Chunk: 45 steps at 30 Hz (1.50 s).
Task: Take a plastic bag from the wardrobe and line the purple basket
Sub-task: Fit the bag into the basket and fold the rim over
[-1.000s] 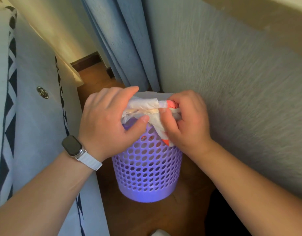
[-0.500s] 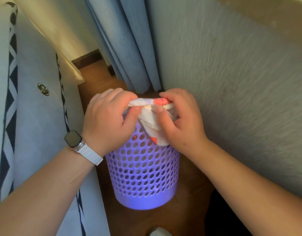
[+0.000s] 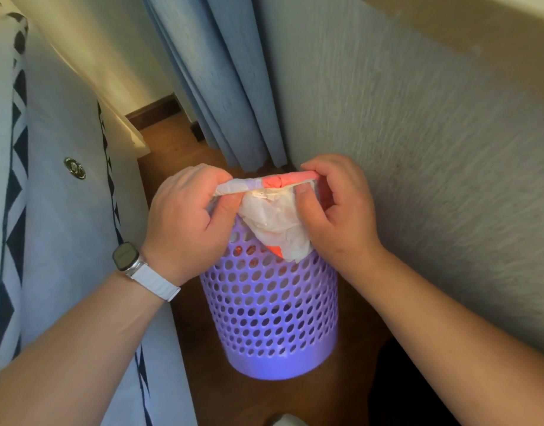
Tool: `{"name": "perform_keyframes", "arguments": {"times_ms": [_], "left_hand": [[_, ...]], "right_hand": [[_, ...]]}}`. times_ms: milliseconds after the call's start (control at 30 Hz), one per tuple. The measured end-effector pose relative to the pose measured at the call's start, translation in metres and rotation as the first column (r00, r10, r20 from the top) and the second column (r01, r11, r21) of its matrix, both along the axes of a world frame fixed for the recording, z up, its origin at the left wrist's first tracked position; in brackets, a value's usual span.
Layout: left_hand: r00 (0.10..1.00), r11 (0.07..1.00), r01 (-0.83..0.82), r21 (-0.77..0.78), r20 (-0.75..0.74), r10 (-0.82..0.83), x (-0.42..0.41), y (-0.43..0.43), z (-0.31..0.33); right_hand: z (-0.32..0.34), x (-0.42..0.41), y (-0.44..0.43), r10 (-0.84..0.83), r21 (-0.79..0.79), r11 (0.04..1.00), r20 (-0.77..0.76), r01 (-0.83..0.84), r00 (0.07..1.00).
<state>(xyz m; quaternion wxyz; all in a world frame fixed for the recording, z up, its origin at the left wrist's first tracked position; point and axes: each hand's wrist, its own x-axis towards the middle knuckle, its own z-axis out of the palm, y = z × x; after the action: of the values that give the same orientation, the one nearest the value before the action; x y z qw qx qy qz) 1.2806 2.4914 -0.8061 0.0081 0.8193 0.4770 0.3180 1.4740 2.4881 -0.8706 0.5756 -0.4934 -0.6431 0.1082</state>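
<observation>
A purple perforated basket (image 3: 273, 315) stands upright on the wooden floor between a bed and a wall. A crumpled white plastic bag (image 3: 272, 221) with red-orange print is stretched over its mouth and hangs down the near side. My left hand (image 3: 184, 222), with a watch on the wrist, grips the bag's edge at the left of the rim. My right hand (image 3: 338, 216) pinches the bag's edge at the right of the rim. Both hands hide most of the rim. Bits of red show through the upper holes.
A bed with grey and black-patterned bedding (image 3: 49, 210) fills the left side, close to the basket. A textured grey wall (image 3: 418, 149) runs along the right. Blue curtains (image 3: 221, 87) hang behind the basket. Brown wooden floor (image 3: 191, 342) shows around the basket's base.
My hands have moved apart along the rim, spreading the bag's edge wider. The bag hangs further down the basket's near side.
</observation>
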Motion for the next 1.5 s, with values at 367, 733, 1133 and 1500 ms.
{"name": "perform_keyframes", "arguments": {"times_ms": [367, 733, 1133, 1500], "left_hand": [[0.986, 0.996, 0.080, 0.032, -0.151, -0.075, 0.007, -0.010, 0.011], [0.984, 0.996, -0.038, -0.079, -0.177, 0.024, 0.016, -0.011, -0.006], [0.998, 0.999, -0.044, -0.021, -0.038, 0.043, 0.007, -0.002, -0.007], [0.986, 0.997, 0.071, 0.025, -0.153, -0.066, 0.006, -0.011, 0.005]], "right_hand": [[0.002, -0.006, -0.005, -0.102, 0.097, 0.991, 0.161, 0.087, 0.982], [0.001, -0.017, -0.009, 0.047, -0.061, 0.997, 0.092, -0.042, 0.995], [-0.001, -0.001, 0.000, 0.037, -0.042, 0.998, -0.013, -0.037, 0.999], [0.000, -0.004, -0.005, -0.061, 0.032, 0.998, 0.054, 0.059, 0.997]]}}
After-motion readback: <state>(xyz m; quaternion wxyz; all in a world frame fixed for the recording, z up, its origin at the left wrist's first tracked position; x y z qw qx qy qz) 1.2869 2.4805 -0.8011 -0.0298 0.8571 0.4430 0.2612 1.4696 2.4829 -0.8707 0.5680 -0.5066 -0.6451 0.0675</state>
